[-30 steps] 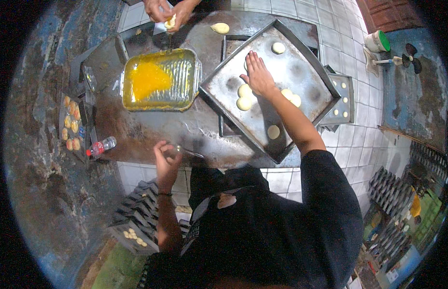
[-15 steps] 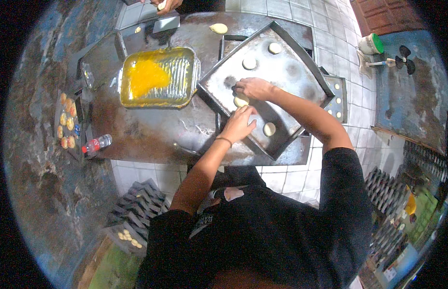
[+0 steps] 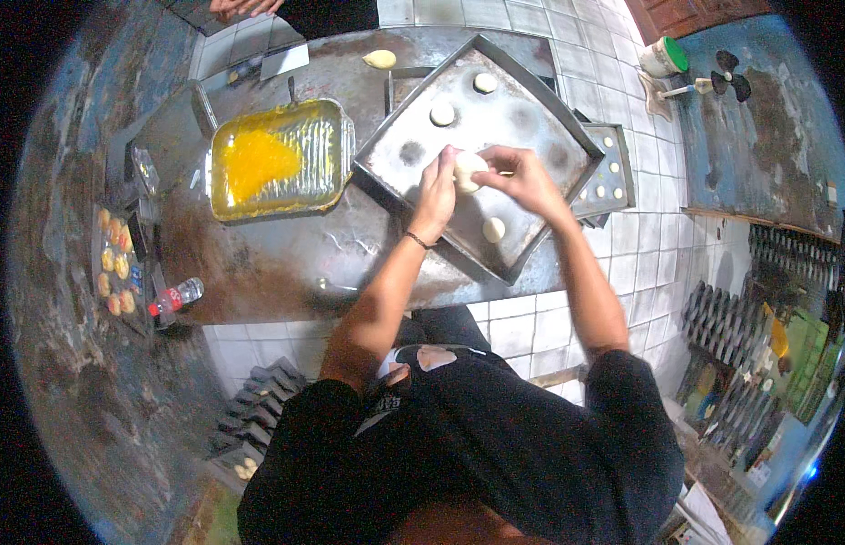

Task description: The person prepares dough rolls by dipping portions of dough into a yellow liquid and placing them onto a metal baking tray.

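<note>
Dough ball (image 3: 469,174) over the tray (image 3: 513,104), left hand (image 3: 434,193) and right hand (image 3: 531,184) curled snugly onto it, half hiding it: no telling its long axis or direction! Far left, a bottle (image 3: 188,292) wears a red-and-white label; pale lettering marks the black shirt (image 3: 513,418).

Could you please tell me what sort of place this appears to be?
Probably a small bakery kitchen: pale dough rounds sit on a large metal tray, a dish holds a yellow mixture, and browned buns lie toward the left.
</note>
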`<act>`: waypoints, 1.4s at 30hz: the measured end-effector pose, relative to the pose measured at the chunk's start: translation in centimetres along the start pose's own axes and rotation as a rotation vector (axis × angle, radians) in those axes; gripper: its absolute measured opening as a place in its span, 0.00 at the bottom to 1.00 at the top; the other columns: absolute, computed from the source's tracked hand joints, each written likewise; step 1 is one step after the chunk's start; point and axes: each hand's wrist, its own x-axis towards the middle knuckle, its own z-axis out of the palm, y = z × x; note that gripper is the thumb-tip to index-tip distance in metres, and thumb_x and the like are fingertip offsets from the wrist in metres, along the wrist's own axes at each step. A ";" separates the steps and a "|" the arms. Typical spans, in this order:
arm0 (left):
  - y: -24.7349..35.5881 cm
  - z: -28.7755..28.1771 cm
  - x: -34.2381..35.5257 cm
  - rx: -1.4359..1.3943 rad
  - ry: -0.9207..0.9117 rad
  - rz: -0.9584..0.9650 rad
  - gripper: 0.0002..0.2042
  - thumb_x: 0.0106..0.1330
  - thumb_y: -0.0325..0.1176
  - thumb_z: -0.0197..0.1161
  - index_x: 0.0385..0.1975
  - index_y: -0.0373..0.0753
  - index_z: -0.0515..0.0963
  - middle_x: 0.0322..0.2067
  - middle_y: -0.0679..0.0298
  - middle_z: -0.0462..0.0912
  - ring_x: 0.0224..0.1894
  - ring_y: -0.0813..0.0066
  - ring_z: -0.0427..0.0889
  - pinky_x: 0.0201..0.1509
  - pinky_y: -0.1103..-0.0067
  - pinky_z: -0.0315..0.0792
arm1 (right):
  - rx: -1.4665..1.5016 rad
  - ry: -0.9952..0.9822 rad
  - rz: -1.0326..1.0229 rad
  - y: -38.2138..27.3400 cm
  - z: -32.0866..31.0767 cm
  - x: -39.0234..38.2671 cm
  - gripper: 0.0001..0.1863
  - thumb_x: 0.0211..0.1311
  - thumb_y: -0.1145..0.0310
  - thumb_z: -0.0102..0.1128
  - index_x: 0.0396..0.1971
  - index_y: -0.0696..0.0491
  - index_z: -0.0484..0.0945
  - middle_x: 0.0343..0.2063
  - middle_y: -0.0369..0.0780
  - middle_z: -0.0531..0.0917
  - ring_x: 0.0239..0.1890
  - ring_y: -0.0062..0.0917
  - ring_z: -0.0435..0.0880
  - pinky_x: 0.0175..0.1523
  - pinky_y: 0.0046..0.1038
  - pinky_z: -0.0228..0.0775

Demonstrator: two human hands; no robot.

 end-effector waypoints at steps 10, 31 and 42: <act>11.7 -8.2 -5.3 0.218 0.350 0.313 0.33 0.78 0.62 0.47 0.31 0.33 0.78 0.28 0.64 0.80 0.33 0.76 0.79 0.37 0.77 0.73 | 0.542 0.629 -0.201 -13.8 17.5 1.9 0.10 0.66 0.67 0.71 0.35 0.59 0.82 0.29 0.34 0.84 0.33 0.15 0.80 0.40 0.21 0.73; 10.5 -34.6 -15.0 0.175 -0.240 0.471 0.37 0.55 0.35 0.78 0.65 0.37 0.70 0.60 0.58 0.80 0.63 0.65 0.78 0.68 0.68 0.71 | -0.319 0.128 -0.172 -30.7 29.1 3.0 0.19 0.72 0.57 0.60 0.49 0.57 0.86 0.30 0.47 0.79 0.35 0.36 0.80 0.45 0.35 0.71; 13.1 -41.8 -19.1 0.802 0.331 0.040 0.30 0.51 0.30 0.81 0.53 0.30 0.73 0.52 0.46 0.82 0.54 0.54 0.83 0.61 0.65 0.74 | -0.860 -0.253 0.204 4.1 45.5 -6.2 0.20 0.68 0.71 0.51 0.59 0.55 0.74 0.58 0.52 0.80 0.55 0.46 0.83 0.53 0.43 0.81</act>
